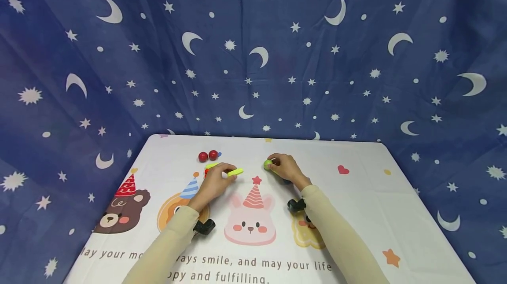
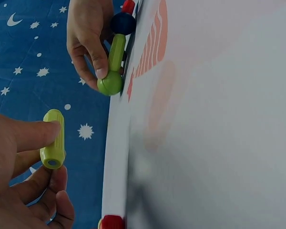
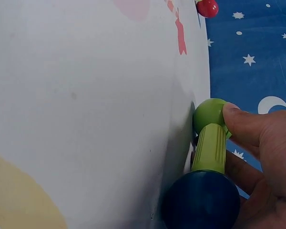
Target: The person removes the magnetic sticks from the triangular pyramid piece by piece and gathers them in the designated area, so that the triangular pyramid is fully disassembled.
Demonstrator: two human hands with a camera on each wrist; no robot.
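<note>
A short yellow-green rod (image 1: 235,172) is pinched between the thumb and fingers of the left hand (image 1: 214,183), held just above the tablecloth (image 1: 356,204) near the middle of the table; in the left wrist view its hollow end (image 2: 52,162) is seen facing the camera, with the thumb laid along its side. Off to the right, a green ball (image 1: 268,164) joined to a green rod (image 3: 209,148) with a dark blue ball (image 3: 201,200) on the other end is gripped by the right hand (image 1: 286,168), thumb pressed on the green ball, the piece kept right at the cloth surface. So both hands are closed around toy pieces, neither one is slack.

Behind the left hand, two red balls (image 1: 207,156) are seen side by side on the cloth, a bit of blue tucked next to them. The cloth is printed with a bear (image 1: 120,211), a pink bunny in a party hat (image 1: 250,218) and a line of text along the near edge. A dark blue backdrop with moons and stars (image 1: 253,55) is hung behind the table
</note>
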